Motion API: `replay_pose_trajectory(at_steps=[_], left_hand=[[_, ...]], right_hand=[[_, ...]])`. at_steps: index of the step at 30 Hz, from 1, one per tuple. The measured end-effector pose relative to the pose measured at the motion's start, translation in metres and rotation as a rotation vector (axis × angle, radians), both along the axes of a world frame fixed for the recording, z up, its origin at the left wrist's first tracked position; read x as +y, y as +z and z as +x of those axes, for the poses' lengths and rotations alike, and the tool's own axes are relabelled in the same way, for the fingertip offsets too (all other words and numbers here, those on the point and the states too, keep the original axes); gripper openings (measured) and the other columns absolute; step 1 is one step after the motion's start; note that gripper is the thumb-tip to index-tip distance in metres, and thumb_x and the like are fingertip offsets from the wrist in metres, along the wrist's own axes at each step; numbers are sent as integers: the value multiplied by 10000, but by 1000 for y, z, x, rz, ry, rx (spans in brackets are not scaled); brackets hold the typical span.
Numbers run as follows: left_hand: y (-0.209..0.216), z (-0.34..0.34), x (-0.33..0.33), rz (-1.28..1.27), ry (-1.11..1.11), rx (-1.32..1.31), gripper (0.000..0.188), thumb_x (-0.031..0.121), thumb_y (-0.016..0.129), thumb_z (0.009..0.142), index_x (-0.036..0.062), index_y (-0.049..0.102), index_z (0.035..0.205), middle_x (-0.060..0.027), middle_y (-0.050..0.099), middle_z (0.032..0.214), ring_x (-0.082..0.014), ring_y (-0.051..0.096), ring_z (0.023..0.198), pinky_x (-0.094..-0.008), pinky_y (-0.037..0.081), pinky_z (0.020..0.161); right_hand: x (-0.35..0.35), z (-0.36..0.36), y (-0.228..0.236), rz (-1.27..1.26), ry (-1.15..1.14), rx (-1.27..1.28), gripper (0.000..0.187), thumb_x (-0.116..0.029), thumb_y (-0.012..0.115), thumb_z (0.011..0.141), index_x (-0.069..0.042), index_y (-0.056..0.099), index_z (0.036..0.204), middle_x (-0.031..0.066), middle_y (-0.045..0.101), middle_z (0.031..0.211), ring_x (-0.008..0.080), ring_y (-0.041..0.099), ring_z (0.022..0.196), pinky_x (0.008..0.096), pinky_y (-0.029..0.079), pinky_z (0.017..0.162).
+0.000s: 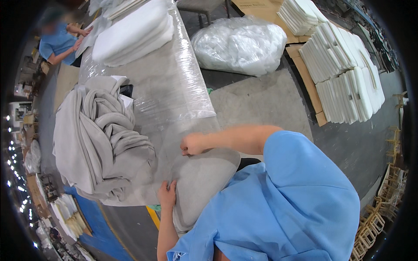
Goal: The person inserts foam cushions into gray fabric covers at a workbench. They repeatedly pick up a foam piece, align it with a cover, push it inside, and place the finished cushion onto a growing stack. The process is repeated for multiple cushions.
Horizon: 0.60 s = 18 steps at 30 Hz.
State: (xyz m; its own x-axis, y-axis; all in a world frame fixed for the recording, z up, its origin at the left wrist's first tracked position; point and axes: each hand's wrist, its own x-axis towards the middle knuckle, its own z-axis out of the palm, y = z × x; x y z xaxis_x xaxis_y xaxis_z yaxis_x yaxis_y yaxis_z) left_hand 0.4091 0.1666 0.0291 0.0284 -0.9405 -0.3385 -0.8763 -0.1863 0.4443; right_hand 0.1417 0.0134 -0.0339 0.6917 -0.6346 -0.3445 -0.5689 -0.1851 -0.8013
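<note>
A grey fabric-covered cushion [204, 176] lies at the near edge of the table, tight against my body. My left hand [167, 195] rests along its left side, with fingertips stretched out and slightly apart on the fabric. Over the cushion's far edge is my right hand [193, 144], its fingers curled into a pinch. Whatever those fingers hold is too small or hidden to make out. To the left of both hands, a large heap of grey fabric covers [93, 139] lies crumpled on the table.
The table [174, 78] is partly wrapped in clear plastic. White padding [135, 35] is stacked at its far end, near a person in blue [56, 45]. A plastic-wrapped bundle [239, 45] and stacks of white foam pieces [344, 69] stand on the right. Wooden frames [370, 226] line the far right.
</note>
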Motion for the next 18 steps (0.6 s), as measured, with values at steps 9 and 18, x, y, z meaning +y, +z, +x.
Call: replay_pose_trajectory(at_steps=[9, 18], left_hand=[[-34, 13, 1, -220, 117, -74, 330, 320, 641, 1034, 42, 605, 861, -228, 648, 725, -468, 623, 663, -534, 472, 603], [-32, 53, 29, -227, 167, -51, 337, 332, 651, 1029, 36, 630, 869, -230, 647, 721, -481, 628, 699, -529, 493, 650]], right_hand=[[14, 14, 0, -423, -115, -24, 229, -310, 649, 981, -91, 668, 913, 163, 709, 825, 415, 703, 797, 553, 542, 708], [16, 12, 5, -425, -121, -27, 245, -317, 639, 981, -86, 661, 903, 162, 711, 829, 423, 699, 775, 547, 554, 707]])
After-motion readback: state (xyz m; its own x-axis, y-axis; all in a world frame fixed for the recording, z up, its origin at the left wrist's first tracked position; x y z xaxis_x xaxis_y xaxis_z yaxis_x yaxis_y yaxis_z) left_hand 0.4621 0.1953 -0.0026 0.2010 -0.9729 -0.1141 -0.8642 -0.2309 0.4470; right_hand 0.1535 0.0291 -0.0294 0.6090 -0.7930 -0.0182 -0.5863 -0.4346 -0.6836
